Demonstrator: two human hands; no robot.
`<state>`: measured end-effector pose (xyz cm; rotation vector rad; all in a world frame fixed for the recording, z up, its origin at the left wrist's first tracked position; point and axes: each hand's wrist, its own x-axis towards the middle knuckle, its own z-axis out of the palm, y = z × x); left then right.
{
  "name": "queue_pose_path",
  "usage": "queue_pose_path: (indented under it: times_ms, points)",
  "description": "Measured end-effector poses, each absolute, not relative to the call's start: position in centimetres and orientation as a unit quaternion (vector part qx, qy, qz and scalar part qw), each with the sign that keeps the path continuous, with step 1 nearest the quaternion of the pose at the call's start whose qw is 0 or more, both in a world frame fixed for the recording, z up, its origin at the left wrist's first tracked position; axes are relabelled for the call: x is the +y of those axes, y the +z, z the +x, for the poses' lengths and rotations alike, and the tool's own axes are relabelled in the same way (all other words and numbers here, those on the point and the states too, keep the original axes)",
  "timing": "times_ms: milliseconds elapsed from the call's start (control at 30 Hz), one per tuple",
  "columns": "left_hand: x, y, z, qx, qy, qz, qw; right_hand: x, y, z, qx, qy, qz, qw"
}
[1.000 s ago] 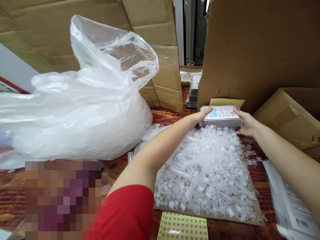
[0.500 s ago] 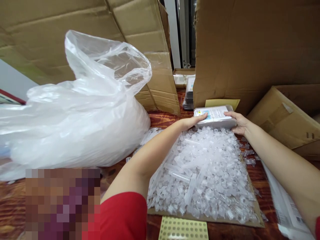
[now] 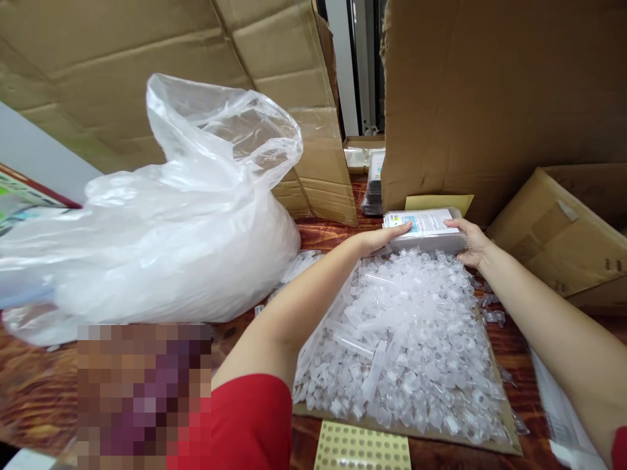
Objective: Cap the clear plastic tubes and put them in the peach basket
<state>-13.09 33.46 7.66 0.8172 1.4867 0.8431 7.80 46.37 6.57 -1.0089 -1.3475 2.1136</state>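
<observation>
A flat clear plastic box with a white and blue label [image 3: 425, 228] lies at the far edge of a heap of small clear plastic tubes and caps [image 3: 406, 339]. My left hand [image 3: 381, 239] grips the box's left end, fingers over the label. Around the box's right end curls my right hand [image 3: 471, 241]. The heap rests on a cardboard sheet [image 3: 509, 445] on a dark wooden table [image 3: 323, 232].
A big, full translucent plastic bag [image 3: 161, 228] stands at the left. Cardboard boxes [image 3: 490, 98] wall the back and right. A perforated yellow rack [image 3: 362, 450] lies at the near edge. Labelled packets [image 3: 563, 418] sit at the right. More boxes [image 3: 375, 183] are stacked behind.
Both hands have stayed on the labelled box, which shifted slightly; the view moved a little to the left and down.
</observation>
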Motion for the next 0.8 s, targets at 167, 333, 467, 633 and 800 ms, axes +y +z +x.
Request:
queue_pose_path:
  times_ms: [167, 333, 467, 633, 800]
  points:
    - [32.2, 8.6, -12.7, 0.611, 0.390, 0.386, 0.570, 45.7, 7.6, 8.4, -0.478, 0.762, -0.377, 0.221]
    - [30.4, 9.4, -13.4, 0.581, 0.395, 0.463, 0.541, 44.7, 8.9, 9.1, -0.472, 0.761, -0.381, 0.230]
    - [28.6, 9.5, -13.6, 0.562, 0.395, 0.541, 0.486, 43.0, 9.5, 9.6, -0.462, 0.761, -0.385, 0.246]
    - [25.6, 9.4, -12.9, 0.585, 0.374, 0.604, 0.392, 40.4, 9.4, 10.9, -0.475, 0.742, -0.381, 0.280]
    - [22.7, 8.9, -12.0, 0.613, 0.350, 0.602, 0.373, 37.6, 9.0, 12.8, -0.499, 0.734, -0.372, 0.273]
